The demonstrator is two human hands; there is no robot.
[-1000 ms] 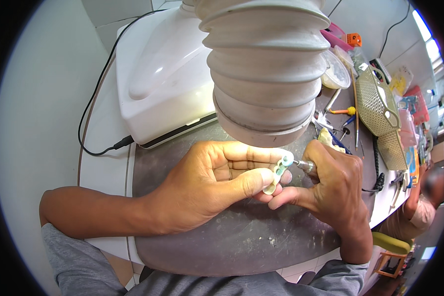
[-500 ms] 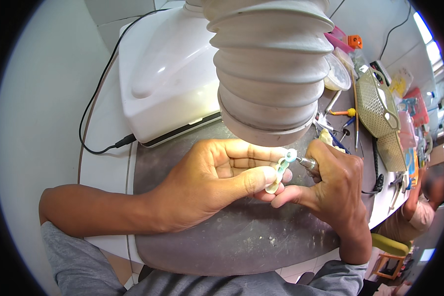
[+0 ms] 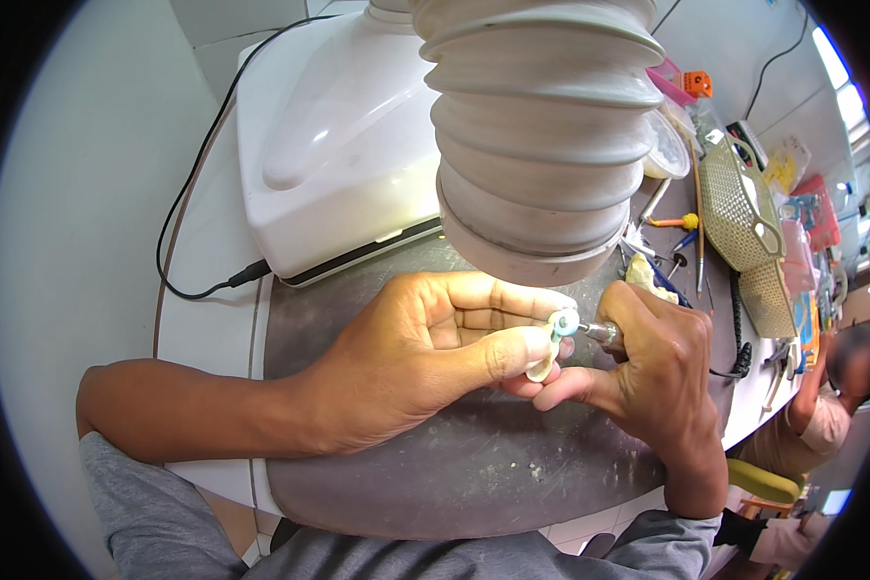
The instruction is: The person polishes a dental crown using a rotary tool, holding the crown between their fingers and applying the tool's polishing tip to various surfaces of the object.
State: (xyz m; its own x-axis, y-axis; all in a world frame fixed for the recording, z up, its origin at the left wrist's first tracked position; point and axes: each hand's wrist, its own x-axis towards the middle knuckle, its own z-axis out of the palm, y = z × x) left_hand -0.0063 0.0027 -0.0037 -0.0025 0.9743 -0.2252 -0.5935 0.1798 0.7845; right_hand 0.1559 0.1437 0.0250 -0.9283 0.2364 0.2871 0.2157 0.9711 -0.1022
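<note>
My left hand (image 3: 435,358) pinches a small, pale, curved piece (image 3: 541,370) between thumb and fingers; it looks like a dental piece, though its exact kind is unclear. Wrapped in my right hand (image 3: 662,358) is a metal rotary handpiece (image 3: 603,333), pointing left. On its tip sits a light-blue round wheel (image 3: 564,322), which meets or overlaps the upper end of the piece. Contact between them cannot be made out for certain. My right thumb reaches under the piece, close to my left fingertips. Both hands are just below the mouth of a ribbed white hose (image 3: 541,145).
A white machine housing (image 3: 343,145) stands at the back left, with a black cable (image 3: 203,121) beside it. Woven baskets (image 3: 739,208), a pale lump (image 3: 648,277) and several slim tools lie to the right. Pale crumbs dot the grey work surface (image 3: 435,493). A co-worker (image 3: 802,416) sits at far right.
The blue wheel has shifted slightly left and down over the piece, and the piece has turned a little in my left fingers. Both hands keep their hold. More of another person shows at lower right.
</note>
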